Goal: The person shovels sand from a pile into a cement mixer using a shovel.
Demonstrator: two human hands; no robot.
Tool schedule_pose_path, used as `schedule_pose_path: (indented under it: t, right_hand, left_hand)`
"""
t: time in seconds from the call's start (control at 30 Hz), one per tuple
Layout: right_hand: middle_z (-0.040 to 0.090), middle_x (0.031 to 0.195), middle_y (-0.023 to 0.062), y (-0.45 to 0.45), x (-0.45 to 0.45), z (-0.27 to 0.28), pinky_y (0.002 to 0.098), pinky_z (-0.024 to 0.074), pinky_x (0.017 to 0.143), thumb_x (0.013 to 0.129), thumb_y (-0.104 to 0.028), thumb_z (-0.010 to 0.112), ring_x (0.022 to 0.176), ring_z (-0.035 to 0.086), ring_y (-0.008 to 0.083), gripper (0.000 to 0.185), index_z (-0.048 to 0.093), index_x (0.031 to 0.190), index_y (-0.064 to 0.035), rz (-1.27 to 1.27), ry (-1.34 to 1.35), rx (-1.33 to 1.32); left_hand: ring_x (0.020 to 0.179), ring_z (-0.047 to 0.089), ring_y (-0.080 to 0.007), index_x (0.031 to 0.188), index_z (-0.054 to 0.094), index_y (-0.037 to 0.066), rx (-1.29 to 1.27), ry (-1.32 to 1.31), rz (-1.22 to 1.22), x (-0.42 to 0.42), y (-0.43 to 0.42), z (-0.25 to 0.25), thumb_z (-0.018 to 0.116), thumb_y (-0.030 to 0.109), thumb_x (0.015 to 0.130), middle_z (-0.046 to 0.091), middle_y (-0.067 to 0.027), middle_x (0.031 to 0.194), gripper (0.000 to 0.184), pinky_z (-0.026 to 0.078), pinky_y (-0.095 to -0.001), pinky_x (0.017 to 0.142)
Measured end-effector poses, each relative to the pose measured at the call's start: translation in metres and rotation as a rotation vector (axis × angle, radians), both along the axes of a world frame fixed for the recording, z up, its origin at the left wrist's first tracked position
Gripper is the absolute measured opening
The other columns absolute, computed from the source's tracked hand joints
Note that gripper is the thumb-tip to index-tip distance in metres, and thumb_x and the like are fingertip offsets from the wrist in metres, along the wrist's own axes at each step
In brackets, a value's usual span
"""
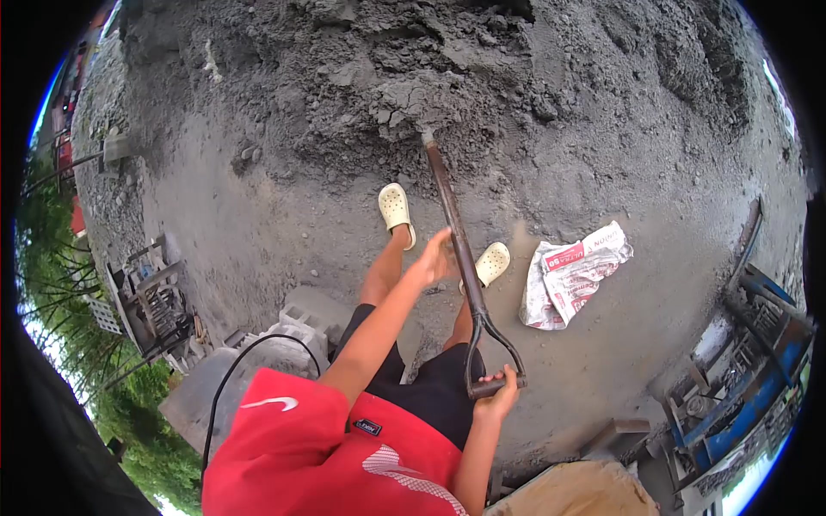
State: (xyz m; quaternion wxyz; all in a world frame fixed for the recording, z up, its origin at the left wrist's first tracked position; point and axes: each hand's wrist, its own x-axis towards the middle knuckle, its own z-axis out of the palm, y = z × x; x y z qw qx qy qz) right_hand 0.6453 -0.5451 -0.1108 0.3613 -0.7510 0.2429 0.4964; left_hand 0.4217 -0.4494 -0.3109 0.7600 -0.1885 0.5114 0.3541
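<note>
A long shovel (449,202) slants across the middle, its blade hidden in grey, crumbly material (409,103). My left hand (437,258) is at the middle of the shaft, thumb along its left side and fingers partly hidden behind it in a loose hold. Around the crossbar of the D-shaped handle, low in the view, my right hand (502,393) is closed. The shaft passes between my two feet, which wear cream clogs (394,205).
A crumpled white and red cement bag (572,273) lies right of my feet. Grey blocks (310,314) stand at lower left, near a metal frame (155,292). Blue metal equipment (731,421) is at lower right, beside a tan surface (576,492).
</note>
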Motion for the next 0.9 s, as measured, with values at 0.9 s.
schedule_pose_path:
  t: [0.9]
  right_hand:
    - [0.039,0.051,0.0022,-0.042,-0.024,-0.027,0.0301,0.0340,0.034,0.069,-0.006,0.047,0.036,0.037,0.0148,0.012,0.040,0.060,-0.0087,0.464,-0.531,-0.086]
  left_hand:
    - [0.047,0.049,-0.0173,0.064,0.050,0.007,-0.233,0.216,0.419,-0.106,-0.012,-0.025,0.060,0.015,0.071,0.048,-0.0054,0.055,0.014,0.046,-0.0325,0.047]
